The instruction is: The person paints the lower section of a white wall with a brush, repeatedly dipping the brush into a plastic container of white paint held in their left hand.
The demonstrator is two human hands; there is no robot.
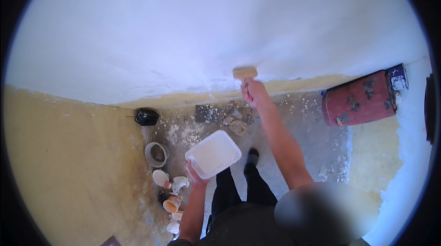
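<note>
In my right hand (253, 92), stretched forward, is a wide flat brush (245, 72) with pale bristles and a bit of red showing at the handle. The fingers are wrapped round it. Its bristles are at the lower part of the white wall (193, 30), just above a yellowish strip; whether they touch cannot be told. My left hand (197, 173) holds up a white rectangular tray (233, 143) by its near left edge, tilted a little. White stuff, like paint, covers the tray's inside.
A yellow wall (69, 154) stands at left. Along its foot are a black container (147, 117), a grey bucket (156, 154), an orange-and-white tub (172, 203) and white containers. Rubble (237, 127) and white splashes mark the floor. A red rolled mat (357, 100) lies at right.
</note>
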